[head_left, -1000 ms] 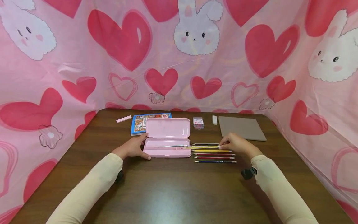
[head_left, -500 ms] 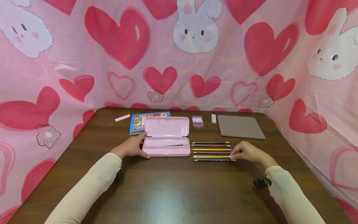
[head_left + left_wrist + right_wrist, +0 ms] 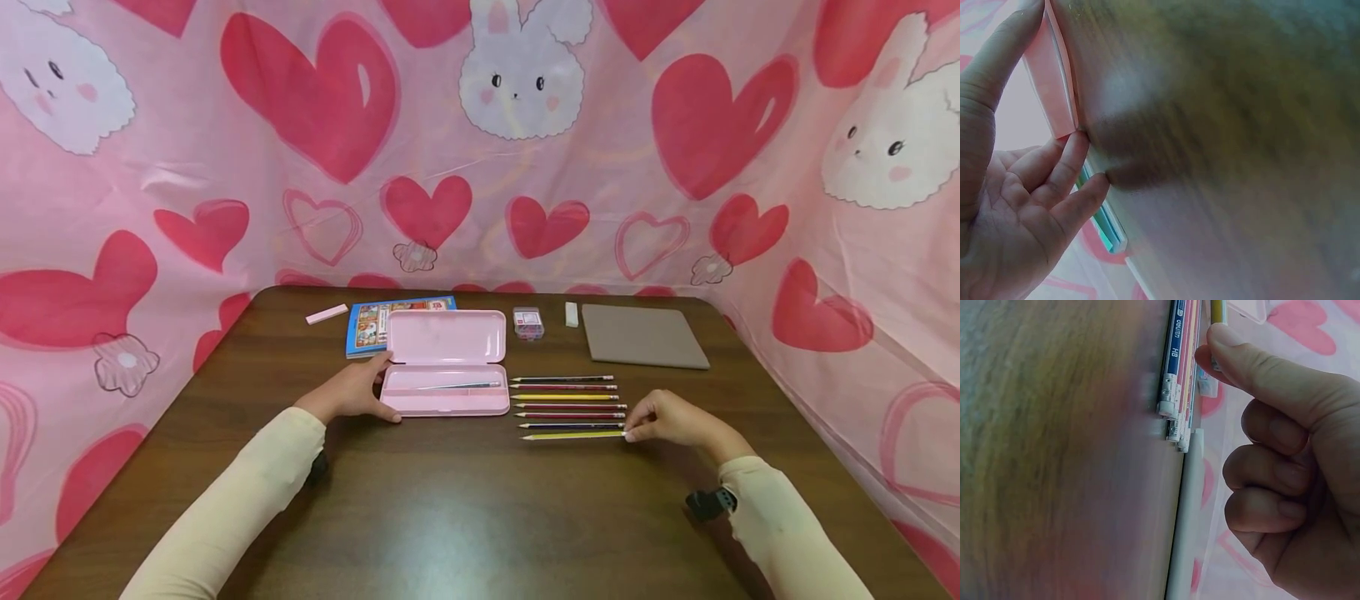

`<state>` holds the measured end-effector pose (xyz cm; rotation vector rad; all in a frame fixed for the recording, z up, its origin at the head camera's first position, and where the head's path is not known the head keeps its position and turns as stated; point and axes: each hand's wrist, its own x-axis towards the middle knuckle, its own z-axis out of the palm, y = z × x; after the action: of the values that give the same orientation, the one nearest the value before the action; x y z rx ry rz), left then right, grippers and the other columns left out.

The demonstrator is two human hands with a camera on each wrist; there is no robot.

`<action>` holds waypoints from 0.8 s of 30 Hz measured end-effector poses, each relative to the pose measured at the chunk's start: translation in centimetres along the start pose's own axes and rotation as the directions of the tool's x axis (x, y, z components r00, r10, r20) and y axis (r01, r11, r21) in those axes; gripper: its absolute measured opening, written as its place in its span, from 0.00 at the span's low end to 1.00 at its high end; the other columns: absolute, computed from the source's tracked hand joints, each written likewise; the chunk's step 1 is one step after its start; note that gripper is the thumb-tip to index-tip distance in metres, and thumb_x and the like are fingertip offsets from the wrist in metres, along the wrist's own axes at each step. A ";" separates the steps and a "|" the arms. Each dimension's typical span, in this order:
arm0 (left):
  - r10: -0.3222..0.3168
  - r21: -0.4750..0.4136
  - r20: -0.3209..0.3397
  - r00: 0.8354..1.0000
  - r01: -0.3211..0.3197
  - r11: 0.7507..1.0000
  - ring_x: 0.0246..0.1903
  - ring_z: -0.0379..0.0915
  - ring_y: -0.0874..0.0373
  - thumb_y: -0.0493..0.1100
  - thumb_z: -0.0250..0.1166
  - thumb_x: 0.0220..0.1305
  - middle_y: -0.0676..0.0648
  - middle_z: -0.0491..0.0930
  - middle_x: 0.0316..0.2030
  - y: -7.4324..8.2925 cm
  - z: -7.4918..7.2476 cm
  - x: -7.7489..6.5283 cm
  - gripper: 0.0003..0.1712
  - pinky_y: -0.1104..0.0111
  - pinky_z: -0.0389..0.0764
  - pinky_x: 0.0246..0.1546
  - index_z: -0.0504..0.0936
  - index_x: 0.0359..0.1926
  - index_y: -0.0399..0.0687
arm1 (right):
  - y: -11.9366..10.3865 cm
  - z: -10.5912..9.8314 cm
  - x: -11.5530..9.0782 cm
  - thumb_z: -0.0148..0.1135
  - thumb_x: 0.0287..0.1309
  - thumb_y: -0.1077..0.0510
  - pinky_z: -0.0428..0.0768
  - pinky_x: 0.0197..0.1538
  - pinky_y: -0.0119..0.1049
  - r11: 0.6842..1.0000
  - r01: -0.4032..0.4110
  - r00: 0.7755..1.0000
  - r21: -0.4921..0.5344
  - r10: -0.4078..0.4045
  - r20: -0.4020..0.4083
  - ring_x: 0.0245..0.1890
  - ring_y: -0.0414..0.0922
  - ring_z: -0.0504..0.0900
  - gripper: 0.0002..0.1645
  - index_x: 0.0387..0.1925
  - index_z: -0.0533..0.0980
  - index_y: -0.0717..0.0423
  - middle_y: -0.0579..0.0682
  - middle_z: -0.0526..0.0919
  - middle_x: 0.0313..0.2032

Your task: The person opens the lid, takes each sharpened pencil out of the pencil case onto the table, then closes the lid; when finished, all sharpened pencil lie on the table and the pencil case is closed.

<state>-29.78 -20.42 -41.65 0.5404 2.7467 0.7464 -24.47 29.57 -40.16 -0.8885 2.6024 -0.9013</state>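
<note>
An open pink pencil case (image 3: 446, 406) lies in the middle, its lid leaning back; a pencil (image 3: 457, 385) is inside. My left hand (image 3: 352, 392) holds the case by its left end, thumb at the front corner and fingers at the back. In the left wrist view, fingertips (image 3: 1077, 140) touch the case's edge. My right hand (image 3: 675, 421) pinches a yellow pencil (image 3: 573, 436) by its rear end between thumb and forefinger, the other fingers curled. This pencil is nearest the front of a row of several pencils (image 3: 566, 397), above the table in the right wrist view.
Behind the case lies a blue comic-style book (image 3: 367, 329), with a pink strip (image 3: 327, 314) to its left. A small clear box (image 3: 528, 323), a white block (image 3: 572, 314) and a grey flat panel (image 3: 645, 335) stand toward the back. Patterned pink cloth (image 3: 442, 150) surrounds the table.
My right hand has carried the yellow pencil from the case's right edge, over the other pencils, to the front of the row. My left hand stays on the case.
</note>
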 end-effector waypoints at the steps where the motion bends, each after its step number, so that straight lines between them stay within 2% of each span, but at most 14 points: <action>1: -0.001 -0.002 0.000 1.000 0.001 1.000 0.55 0.69 0.42 0.61 0.74 0.38 0.36 0.68 0.60 0.0 0.0 0.0 0.63 0.47 0.68 0.58 0.51 0.69 0.40 | 0.0 0.0 0.0 0.68 0.47 0.61 0.67 0.22 0.24 1.000 -0.002 1.000 0.005 0.002 0.002 0.19 0.27 0.65 0.05 0.23 0.82 0.61 0.45 0.80 0.19; 9: 0.011 0.003 -0.006 1.000 -0.011 1.000 0.54 0.70 0.43 0.61 0.75 0.38 0.35 0.69 0.59 -0.1 -0.2 -0.1 0.63 0.48 0.69 0.57 0.51 0.68 0.40 | 0.4 0.4 0.2 0.69 0.46 0.59 0.66 0.20 0.24 1.000 -0.019 1.000 -0.014 0.019 0.004 0.18 0.27 0.65 0.05 0.22 0.83 0.58 0.43 0.77 0.17; 16: 0.016 0.010 -0.007 1.000 -0.016 1.000 0.54 0.70 0.43 0.61 0.74 0.38 0.35 0.68 0.60 -0.1 -0.1 0.1 0.63 0.48 0.68 0.58 0.51 0.68 0.39 | 0.5 0.8 0.4 0.70 0.46 0.59 0.66 0.21 0.24 0.996 -0.043 0.999 -0.073 0.043 0.010 0.17 0.27 0.65 0.04 0.22 0.83 0.55 0.40 0.76 0.16; 24: 0.012 0.005 0.000 1.000 -0.012 1.000 0.54 0.70 0.43 0.61 0.74 0.39 0.34 0.70 0.58 0.0 0.0 0.1 0.63 0.48 0.68 0.57 0.51 0.68 0.39 | 0.6 1.0 0.4 0.71 0.44 0.59 0.65 0.20 0.24 0.988 -0.108 0.994 -0.113 0.110 0.007 0.17 0.28 0.64 0.04 0.21 0.81 0.52 0.36 0.71 0.15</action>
<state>-29.90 -20.41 -41.65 0.5585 2.7483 0.7425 -24.66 29.18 -41.36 -0.7673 2.6835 -0.7241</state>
